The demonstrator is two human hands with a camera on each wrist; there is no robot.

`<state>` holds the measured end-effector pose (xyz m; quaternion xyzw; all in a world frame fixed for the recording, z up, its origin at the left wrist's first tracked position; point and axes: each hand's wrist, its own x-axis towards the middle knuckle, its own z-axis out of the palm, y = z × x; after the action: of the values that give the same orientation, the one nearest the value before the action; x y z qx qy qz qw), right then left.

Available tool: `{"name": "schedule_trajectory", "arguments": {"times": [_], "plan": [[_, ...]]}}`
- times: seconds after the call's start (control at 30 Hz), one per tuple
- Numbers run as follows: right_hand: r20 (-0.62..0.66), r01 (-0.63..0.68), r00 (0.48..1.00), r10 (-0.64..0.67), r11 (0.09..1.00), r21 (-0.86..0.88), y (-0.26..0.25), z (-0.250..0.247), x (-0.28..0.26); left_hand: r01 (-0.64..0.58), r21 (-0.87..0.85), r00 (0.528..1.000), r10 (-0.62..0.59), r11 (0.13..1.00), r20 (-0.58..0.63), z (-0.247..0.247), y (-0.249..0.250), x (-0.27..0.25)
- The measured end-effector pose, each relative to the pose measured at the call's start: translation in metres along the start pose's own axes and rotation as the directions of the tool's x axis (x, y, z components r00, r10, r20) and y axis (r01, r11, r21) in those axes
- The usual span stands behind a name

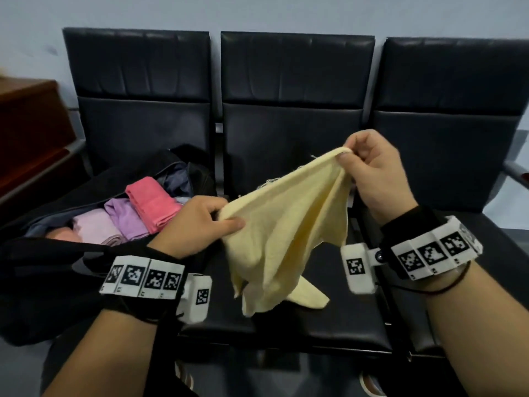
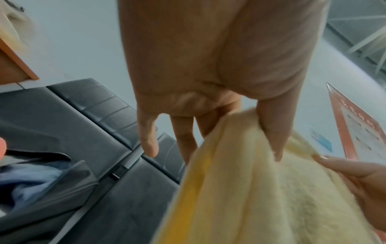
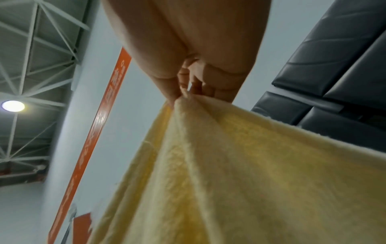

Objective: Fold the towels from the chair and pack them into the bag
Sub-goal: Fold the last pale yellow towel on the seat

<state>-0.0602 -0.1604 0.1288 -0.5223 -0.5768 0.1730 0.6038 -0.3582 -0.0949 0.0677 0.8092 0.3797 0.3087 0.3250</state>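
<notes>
Fingers of the left hand [image 1: 197, 222] and right hand [image 1: 378, 179] each pinch the yellow towel [image 1: 286, 239], its top edge slanting up rightward, bag [image 1: 43, 267] nearer the left.

Both forearms reach forward, each wrist banded with marker tags. The left hand [image 1: 200, 222] sits lower, thumb pressed against fingers in a pinch. The right hand [image 1: 375, 179] is raised higher, fingertips pinched together, palm turned inward.
</notes>
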Motion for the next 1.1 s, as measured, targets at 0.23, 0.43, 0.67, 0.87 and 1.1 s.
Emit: {"name": "schedule_trajectory", "arguments": {"times": [0.23, 0.43, 0.67, 0.87, 1.1], "plan": [[-0.297, -0.21, 0.929, 0.222, 0.975, 0.073, 0.031, -0.028, 0.004, 0.105, 0.158, 0.99, -0.088, 0.982, -0.112, -0.008, -0.021, -0.002], [0.148, -0.166, 0.972, 0.181, 0.98, -0.108, 0.032, 0.012, -0.03, 0.068, 0.155, 0.991, -0.049, 0.986, -0.125, 0.018, -0.008, 0.004], [0.599, 0.016, 0.775, 0.201, 0.941, -0.337, 0.038, 0.072, -0.065, -0.022, 0.01, 0.999, 0.021, 1.0, 0.048, 0.059, 0.016, 0.008], [0.396, -0.138, 0.876, 0.275, 0.93, -0.341, 0.046, 0.047, -0.049, 0.054, 0.064, 0.998, -0.054, 0.997, 0.009, 0.048, 0.0, -0.002], [0.329, -0.227, 0.896, 0.299, 0.943, -0.242, 0.048, 0.032, -0.046, 0.144, 0.154, 0.989, -0.139, 0.978, -0.044, 0.048, -0.018, -0.006]]}}
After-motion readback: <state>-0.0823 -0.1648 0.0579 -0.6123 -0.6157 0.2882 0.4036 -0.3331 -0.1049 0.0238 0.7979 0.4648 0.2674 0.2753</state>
